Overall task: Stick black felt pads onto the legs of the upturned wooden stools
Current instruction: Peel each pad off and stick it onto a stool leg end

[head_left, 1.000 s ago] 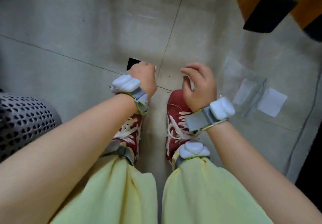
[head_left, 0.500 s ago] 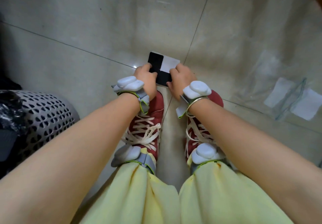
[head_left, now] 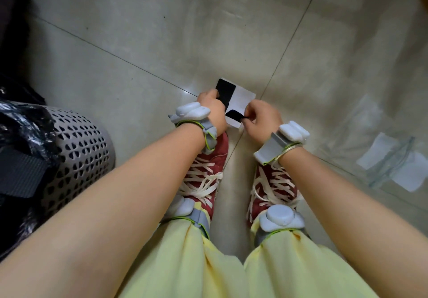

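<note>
A white backing sheet (head_left: 243, 99) lies on the floor just beyond my shoes. One black felt pad (head_left: 225, 89) still sits on its left half. My left hand (head_left: 213, 110) presses on that sheet's left edge, fingers over the pad. My right hand (head_left: 261, 119) pinches a second black felt pad (head_left: 234, 114) and holds it curled up off the sheet's near edge. No stool shows in this view.
A grey perforated basket (head_left: 81, 149) lined with a black bag stands at my left. A clear plastic bag (head_left: 391, 168) with white sheets in it lies on the tiled floor at the right. My red shoes (head_left: 203, 175) are under my wrists.
A second ago both hands hung over the floor; then they came down on the sheet. Now my right hand has lifted one black pad off the backing.
</note>
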{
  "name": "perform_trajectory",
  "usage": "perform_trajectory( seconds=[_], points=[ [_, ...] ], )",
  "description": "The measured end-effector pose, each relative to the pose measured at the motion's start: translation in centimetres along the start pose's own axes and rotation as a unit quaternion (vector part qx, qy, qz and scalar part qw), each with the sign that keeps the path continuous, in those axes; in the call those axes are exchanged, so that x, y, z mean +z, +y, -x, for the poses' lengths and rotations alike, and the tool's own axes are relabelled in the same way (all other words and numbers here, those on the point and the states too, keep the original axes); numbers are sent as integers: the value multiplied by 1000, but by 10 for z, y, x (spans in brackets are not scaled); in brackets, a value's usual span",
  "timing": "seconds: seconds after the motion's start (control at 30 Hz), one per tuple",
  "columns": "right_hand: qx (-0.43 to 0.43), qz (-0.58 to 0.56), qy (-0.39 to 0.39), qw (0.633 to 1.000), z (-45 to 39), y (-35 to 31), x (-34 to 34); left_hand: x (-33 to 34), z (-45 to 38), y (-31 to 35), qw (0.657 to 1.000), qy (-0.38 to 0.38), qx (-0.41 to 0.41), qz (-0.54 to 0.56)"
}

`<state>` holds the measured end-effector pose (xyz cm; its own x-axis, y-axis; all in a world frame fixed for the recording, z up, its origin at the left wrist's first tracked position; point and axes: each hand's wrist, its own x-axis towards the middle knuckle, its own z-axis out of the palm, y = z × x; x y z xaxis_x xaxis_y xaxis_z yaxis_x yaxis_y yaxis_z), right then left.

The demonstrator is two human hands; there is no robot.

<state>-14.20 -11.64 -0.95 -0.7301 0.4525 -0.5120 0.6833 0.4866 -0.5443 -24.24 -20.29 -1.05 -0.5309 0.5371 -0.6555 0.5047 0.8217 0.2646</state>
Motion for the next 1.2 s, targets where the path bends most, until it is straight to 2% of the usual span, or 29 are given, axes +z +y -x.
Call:
perform_trajectory(
  seconds=[0.1,0.13,0.2,0.3,0.4,0.53,0.63,0.73,0.87,1.0,1.2],
  points=[
    [25,-85,62,994,3,-8,-24,-15,5,1,1000,-14,13,12],
    [21,-105,68,992,3,-14,-33,-21,6,0,998,3,14,53],
    [-1,-147,88,985,-1,-31,-52,-41,14,4,977,61,20,205],
    [-60,-199,100,973,-8,-68,-76,-75,34,12,878,154,41,452],
    [-107,-284,95,948,-3,-99,-95,-101,53,15,808,234,66,537],
    [-146,-378,76,911,4,-137,-105,-126,74,4,742,335,89,574],
    [-153,-416,62,894,4,-163,-105,-136,81,-6,718,412,115,550],
    [-186,-390,106,895,4,-183,-104,-146,82,-11,696,495,107,509],
    [-195,-372,156,894,0,-203,-103,-166,75,-11,618,532,78,573],
    [-207,-325,205,900,-4,-217,-99,-178,70,-14,610,545,80,570],
    [-197,-263,252,910,-5,-221,-95,-178,66,-18,614,523,73,587]
  ],
)
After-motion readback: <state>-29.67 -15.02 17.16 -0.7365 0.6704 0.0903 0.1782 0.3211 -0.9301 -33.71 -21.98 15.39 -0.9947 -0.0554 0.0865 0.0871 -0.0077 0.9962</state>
